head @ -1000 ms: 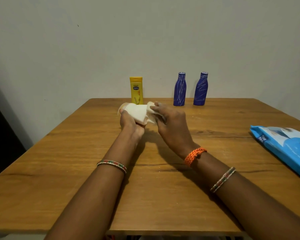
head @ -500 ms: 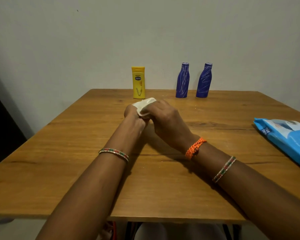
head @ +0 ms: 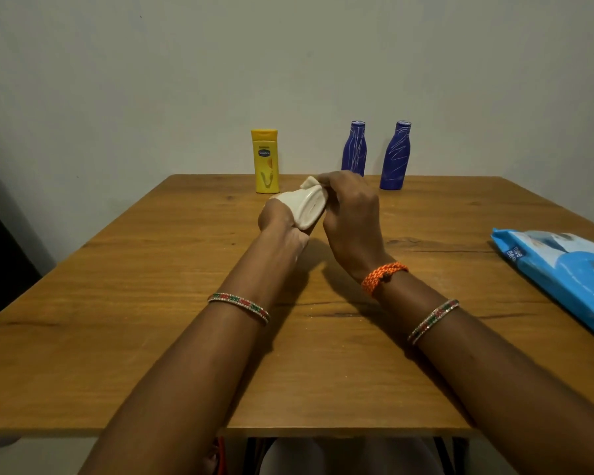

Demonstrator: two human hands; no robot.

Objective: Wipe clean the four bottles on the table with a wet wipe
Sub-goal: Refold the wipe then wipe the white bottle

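Wooden table set against a plain pale wall; dark area at far left edge. Nearest: both forearms come in from the near edge and meet just past table centre, a beaded bangle on the left forearm, another bangle on the right plus an orange braided band at the right wrist. Hands together w/ the cream bottle between them, lifted off the tabletop and tilted so its base faces the camera. Left hand grips the bottle from the left/underside, fingers curled round it. Right hand sits on the bottle's right side, fingers bent over the top edge, pinching a wet wipe against it; only a small white fold of wipe shows above the bottle, rest hidden by the fingers. At the right edge, mid-depth, a blue wipes pack lies flat, partly cut off by the frame, well apart from the hands. Far side, along the wall: yellow lotion bottle upright, left of the hands; left blue bottle directly behind the right hand, its base hidden by it; right blue bottle just beside that, further right. All 3 stand upright, apart from the hands.
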